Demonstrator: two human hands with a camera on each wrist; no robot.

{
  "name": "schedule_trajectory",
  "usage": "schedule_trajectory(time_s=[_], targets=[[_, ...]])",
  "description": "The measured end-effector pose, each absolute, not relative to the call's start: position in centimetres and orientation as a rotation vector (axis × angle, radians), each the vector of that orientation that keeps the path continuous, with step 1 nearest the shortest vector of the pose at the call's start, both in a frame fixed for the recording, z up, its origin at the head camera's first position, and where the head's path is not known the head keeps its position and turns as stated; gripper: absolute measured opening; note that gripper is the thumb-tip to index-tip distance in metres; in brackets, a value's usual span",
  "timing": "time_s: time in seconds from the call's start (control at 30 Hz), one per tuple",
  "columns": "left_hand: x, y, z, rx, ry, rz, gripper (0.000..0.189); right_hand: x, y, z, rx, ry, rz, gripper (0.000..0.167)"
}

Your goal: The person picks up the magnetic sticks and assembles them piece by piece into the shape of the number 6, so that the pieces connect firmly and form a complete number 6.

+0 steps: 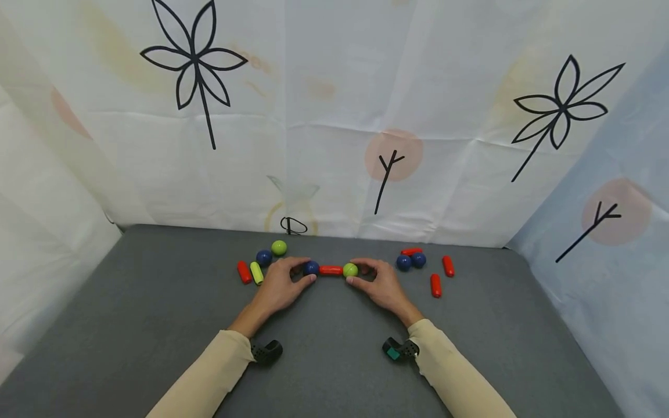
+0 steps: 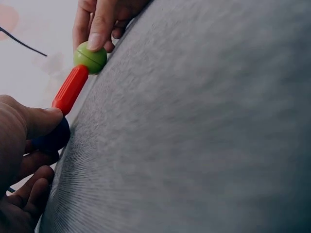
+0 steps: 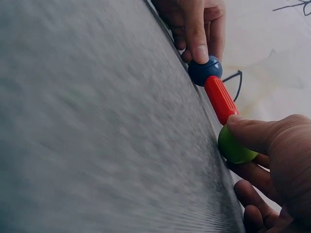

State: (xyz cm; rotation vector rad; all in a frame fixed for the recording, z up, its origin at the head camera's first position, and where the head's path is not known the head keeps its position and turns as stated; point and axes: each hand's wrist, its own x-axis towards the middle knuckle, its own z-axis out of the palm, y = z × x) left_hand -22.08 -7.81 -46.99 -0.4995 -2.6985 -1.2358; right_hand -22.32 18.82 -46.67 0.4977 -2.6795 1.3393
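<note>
Between the two hands a red rod (image 1: 331, 270) lies lengthwise, with a blue ball (image 1: 311, 267) at its left end and a green ball (image 1: 350, 270) at its right end. My left hand (image 1: 281, 284) pinches the blue ball between thumb and fingers. On the other side, my right hand (image 1: 381, 285) holds the green ball the same way. In the left wrist view, the red rod (image 2: 71, 90) meets the green ball (image 2: 91, 58) end-on, and the left thumb covers part of the blue ball (image 2: 54, 136). The right wrist view shows grooves along the red rod (image 3: 221, 99).
Left of the left hand lie a green ball (image 1: 279, 248), a blue ball (image 1: 263, 258), a red rod (image 1: 244, 272) and a yellow-green rod (image 1: 256, 273). Beyond the right hand are blue balls (image 1: 403, 262) and red rods (image 1: 436, 285). A printed cloth (image 1: 334, 174) hangs behind the grey table (image 1: 334, 360).
</note>
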Motion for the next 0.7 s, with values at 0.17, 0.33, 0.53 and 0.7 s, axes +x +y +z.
schedule_trajectory(time_s=[0.17, 0.33, 0.53, 0.7], targets=[[-23.4, -7.3, -46.7, -0.473, -2.713, -1.247, 0.043, -23.5, 18.6, -46.3, 0.423, -2.712, 1.336, 0.039], [-24.7, -6.9, -46.5, -0.422, -2.740, -1.255, 0.044, -24.6, 18.5, -46.3, 0.384, -2.693, 1.339, 0.039], [-25.8, -6.6, -46.5, -0.386, -2.737, -1.287, 0.045, -25.7, 18.3, -46.5, 0.348, -2.672, 1.369, 0.038], [-26.8, -6.5, -46.6, -0.373, -2.700, -1.346, 0.044, -26.2, 18.0, -46.4, 0.308, -2.643, 1.397, 0.039]])
